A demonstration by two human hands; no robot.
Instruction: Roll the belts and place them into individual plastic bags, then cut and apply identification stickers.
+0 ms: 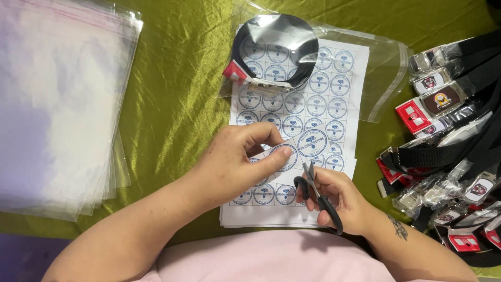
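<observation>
At the far left a stack of clear plastic bags [60,104] lies flat on the green satin cloth [177,104], well apart from both hands.

Moving right, the left hand [237,162] is closed in a pinch: thumb and fingertips grip a small strip of round blue-and-white stickers [295,149] cut from a sheet. The strip's long axis runs up and to the right from the pinch, so its free end points away from the left hand and sits just above the right one.

Beneath both hands lies the pile of sticker sheets [318,89], white paper with rows of the same round labels. On its upper part rests 1 coiled black belt sealed in a clear bag [276,49] (a red tag shows at the coil's left edge).

The right hand [339,201] is closed around small black-handled scissors [313,190], fingers through the loops. The blades point upward, their tips touching or just below the strip's lower edge; whether the blades are parted cannot be told. So the strip lies directly above the scissors, held by the left hand, with the right hand nearer its free end.

At the far right a heap of black belts with metal buckles [449,141] lies on the cloth, near the right forearm but untouched.
</observation>
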